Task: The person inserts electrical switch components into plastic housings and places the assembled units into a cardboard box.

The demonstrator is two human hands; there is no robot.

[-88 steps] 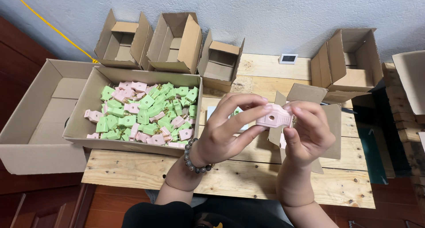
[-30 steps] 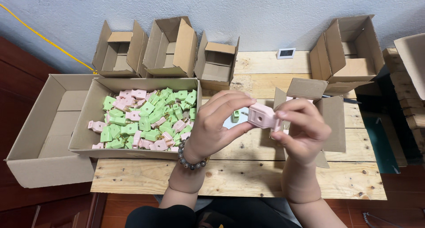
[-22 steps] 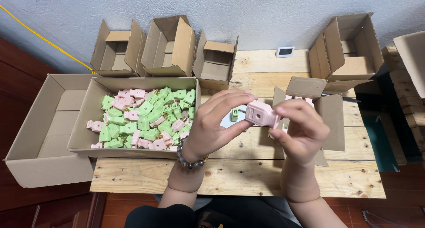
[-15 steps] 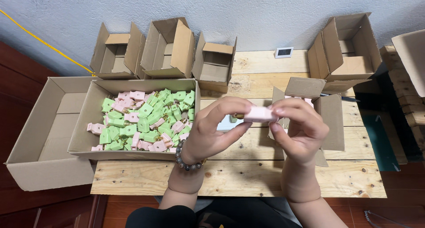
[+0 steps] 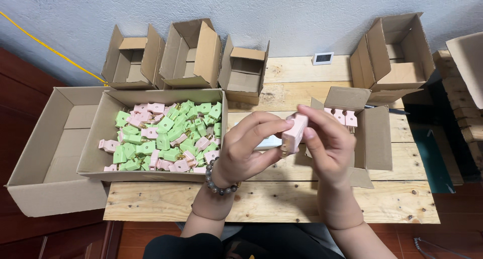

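Both hands hold one pink plastic plug piece above the wooden table. My left hand, with a bead bracelet at the wrist, pinches its left side. My right hand grips its right side with fingers over the top. A pale object lies half hidden under my left fingers. To the left, a cardboard box holds several green and pink plug pieces. Behind my right hand, a small open box holds a few pink pieces.
A large cardboard box sits at the far left. Three small open boxes stand along the wall, another at the back right. A small white device lies by the wall. Stacked wood is at the right edge.
The pink piece has been turned in my fingers, from lying flat between both hands to standing on end. Both hands stay in the same place above the table.
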